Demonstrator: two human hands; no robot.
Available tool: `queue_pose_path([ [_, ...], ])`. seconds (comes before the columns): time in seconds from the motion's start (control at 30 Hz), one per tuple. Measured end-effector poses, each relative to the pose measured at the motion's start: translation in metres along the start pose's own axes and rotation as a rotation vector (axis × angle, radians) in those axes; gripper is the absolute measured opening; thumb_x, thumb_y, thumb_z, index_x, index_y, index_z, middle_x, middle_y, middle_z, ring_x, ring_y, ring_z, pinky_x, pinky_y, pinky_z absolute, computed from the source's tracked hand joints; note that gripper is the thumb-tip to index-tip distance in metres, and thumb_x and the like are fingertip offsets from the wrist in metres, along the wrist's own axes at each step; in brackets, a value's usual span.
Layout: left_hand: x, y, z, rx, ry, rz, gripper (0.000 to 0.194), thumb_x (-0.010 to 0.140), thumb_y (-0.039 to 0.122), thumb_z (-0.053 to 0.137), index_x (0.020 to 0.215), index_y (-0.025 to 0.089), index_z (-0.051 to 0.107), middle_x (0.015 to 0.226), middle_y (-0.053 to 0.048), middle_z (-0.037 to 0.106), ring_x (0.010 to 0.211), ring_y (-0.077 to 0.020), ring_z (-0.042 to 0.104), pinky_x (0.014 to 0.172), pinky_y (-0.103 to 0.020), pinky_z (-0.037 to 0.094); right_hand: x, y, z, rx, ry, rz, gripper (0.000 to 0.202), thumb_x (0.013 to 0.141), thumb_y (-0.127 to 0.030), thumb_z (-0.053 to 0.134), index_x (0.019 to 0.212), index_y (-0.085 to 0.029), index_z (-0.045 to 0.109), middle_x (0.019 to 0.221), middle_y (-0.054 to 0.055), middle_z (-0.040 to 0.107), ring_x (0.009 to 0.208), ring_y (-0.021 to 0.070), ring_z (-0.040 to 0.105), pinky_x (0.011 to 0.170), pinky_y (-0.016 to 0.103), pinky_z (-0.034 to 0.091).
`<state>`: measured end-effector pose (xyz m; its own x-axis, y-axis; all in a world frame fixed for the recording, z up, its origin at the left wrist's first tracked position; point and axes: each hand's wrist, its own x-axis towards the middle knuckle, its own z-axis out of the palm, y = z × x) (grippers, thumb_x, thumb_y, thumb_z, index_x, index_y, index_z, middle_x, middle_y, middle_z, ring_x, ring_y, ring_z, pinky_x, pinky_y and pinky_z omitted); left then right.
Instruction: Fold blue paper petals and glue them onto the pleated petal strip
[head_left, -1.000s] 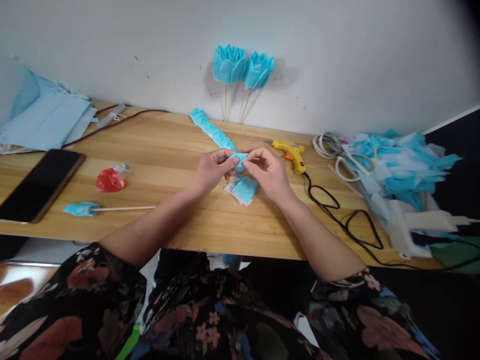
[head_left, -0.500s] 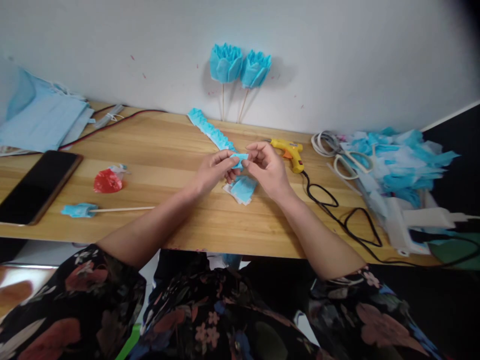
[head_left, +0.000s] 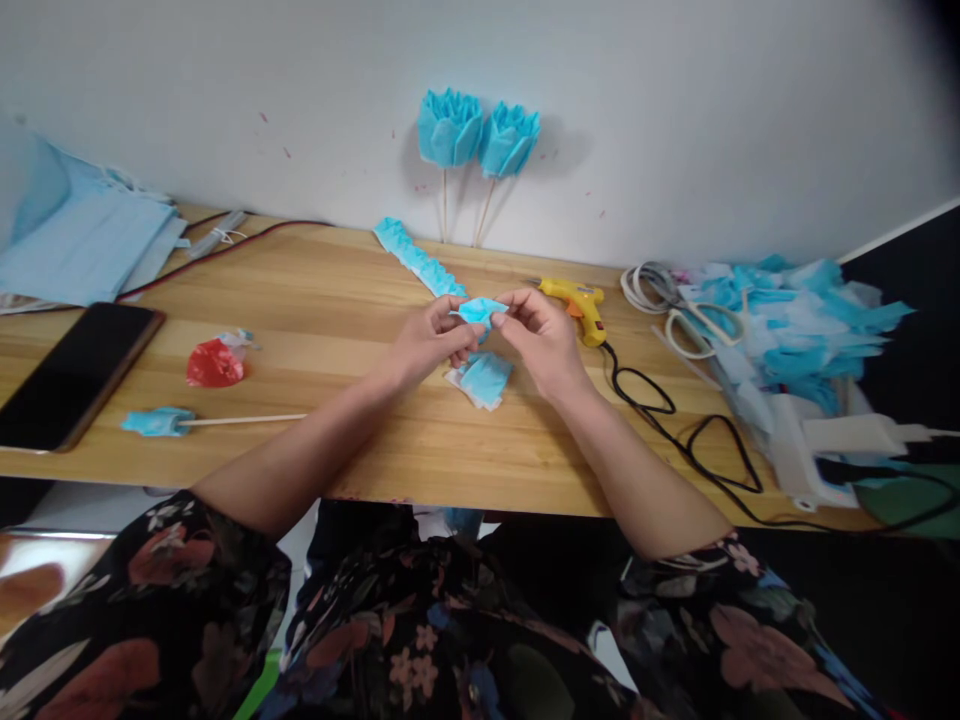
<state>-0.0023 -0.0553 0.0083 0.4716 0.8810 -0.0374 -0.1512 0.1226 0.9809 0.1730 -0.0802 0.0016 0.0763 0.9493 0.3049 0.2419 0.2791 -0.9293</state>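
Note:
Between my fingertips is a small folded piece of blue mask fabric (head_left: 480,311), held up over the table. My left hand (head_left: 439,333) pinches its left side, and my right hand (head_left: 534,330) pinches the right. Just below them lies a small stack of cut blue and white fabric pieces (head_left: 485,380). A row of folded blue petals (head_left: 418,258) stretches away behind my left hand. Two blue fabric flowers (head_left: 451,128) on thin sticks lean against the wall. A stick with a small blue fabric bud (head_left: 161,421) rests left of my left forearm.
A yellow glue gun (head_left: 581,300) with a black cord lies right of my right hand. Scissors (head_left: 705,325) and a heap of fabric scraps (head_left: 810,330) sit farther right, near a white power strip (head_left: 802,455). To the left are a phone (head_left: 79,375), red wrapper (head_left: 216,361) and face masks (head_left: 86,235).
The blue piece in my hands has gone from a flat strip to a wider, peaked shape as my fingers fold it. My hands have spread slightly apart.

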Motion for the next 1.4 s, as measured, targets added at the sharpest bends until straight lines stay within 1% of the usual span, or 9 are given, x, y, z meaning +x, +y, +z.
queue_pose_path([
  [0.13,0.003,-0.003,-0.002,0.052,0.005,-0.013,0.012,0.082,0.017,0.074,0.081,0.015,0.062,0.064,0.003,0.063,0.053,-0.0068,0.056,0.053,-0.02,0.046,-0.001,0.0,0.001,0.062,-0.039,0.059,0.022,0.083,-0.04,0.072,0.097,-0.025,0.064,0.084,-0.001,0.064,0.08,0.0148,0.061,0.077,0.031,0.055],
  [0.23,0.004,-0.006,-0.003,0.021,0.03,-0.003,0.016,0.083,0.018,0.074,0.075,0.015,0.061,0.063,0.002,0.063,0.051,-0.0063,0.055,0.052,-0.02,0.045,-0.002,-0.001,0.002,0.088,-0.071,0.082,0.027,0.083,-0.042,0.072,0.103,-0.026,0.064,0.087,0.0,0.066,0.084,0.0165,0.064,0.081,0.034,0.057],
  [0.37,0.005,-0.008,-0.004,-0.069,0.052,-0.013,0.017,0.085,0.018,0.073,0.075,0.016,0.06,0.063,0.002,0.064,0.051,-0.0068,0.055,0.052,-0.02,0.045,-0.004,-0.003,0.004,0.172,-0.114,0.121,0.031,0.082,-0.041,0.073,0.108,-0.026,0.065,0.099,0.001,0.073,0.093,0.0189,0.068,0.089,0.038,0.059],
  [0.5,0.005,-0.008,-0.005,-0.109,0.064,-0.012,0.014,0.086,0.017,0.071,0.077,0.015,0.061,0.064,0.002,0.064,0.052,-0.0073,0.056,0.053,-0.021,0.046,-0.003,-0.005,0.002,0.199,-0.177,0.16,0.035,0.08,-0.042,0.076,0.11,-0.027,0.067,0.105,0.002,0.076,0.099,0.0211,0.07,0.093,0.041,0.06],
  [0.7,0.004,-0.005,-0.005,-0.011,0.069,-0.001,0.017,0.086,0.014,0.07,0.074,0.016,0.059,0.062,0.003,0.062,0.05,-0.007,0.054,0.053,-0.021,0.044,0.001,-0.004,-0.005,0.165,-0.197,0.156,0.035,0.085,-0.047,0.072,0.114,-0.027,0.071,0.107,0.002,0.076,0.101,0.021,0.071,0.091,0.04,0.061],
  [0.83,0.001,-0.001,-0.002,0.032,0.031,0.007,0.013,0.084,0.012,0.069,0.075,0.016,0.06,0.062,0.003,0.062,0.051,-0.0063,0.053,0.054,-0.02,0.045,0.001,0.0,-0.005,0.114,-0.176,0.102,0.037,0.083,-0.042,0.075,0.116,-0.027,0.071,0.108,0.002,0.076,0.101,0.0205,0.07,0.092,0.039,0.06],
  [1.03,-0.001,0.003,0.0,0.028,0.021,0.007,0.015,0.089,0.022,0.065,0.076,0.016,0.062,0.066,0.001,0.063,0.053,-0.0074,0.055,0.051,-0.02,0.045,0.001,0.002,-0.004,0.105,-0.107,0.084,0.035,0.082,-0.035,0.074,0.115,-0.026,0.073,0.102,0.002,0.077,0.096,0.0198,0.07,0.089,0.039,0.059],
  [1.27,0.002,-0.002,-0.002,0.045,0.089,0.015,0.012,0.085,0.015,0.069,0.076,0.015,0.061,0.06,0.003,0.06,0.051,-0.0063,0.052,0.051,-0.019,0.043,-0.002,0.001,-0.001,0.13,-0.171,0.094,0.036,0.082,-0.035,0.074,0.117,-0.027,0.072,0.104,0.001,0.077,0.097,0.0202,0.071,0.09,0.04,0.061],
  [1.4,0.003,-0.005,-0.003,-0.012,0.074,0.027,0.015,0.086,0.013,0.065,0.073,0.015,0.059,0.059,0.003,0.059,0.049,-0.0061,0.051,0.051,-0.019,0.042,-0.003,0.0,0.0,0.118,-0.201,0.097,0.037,0.084,-0.035,0.072,0.12,-0.026,0.07,0.104,0.002,0.077,0.097,0.0202,0.071,0.092,0.04,0.06],
])
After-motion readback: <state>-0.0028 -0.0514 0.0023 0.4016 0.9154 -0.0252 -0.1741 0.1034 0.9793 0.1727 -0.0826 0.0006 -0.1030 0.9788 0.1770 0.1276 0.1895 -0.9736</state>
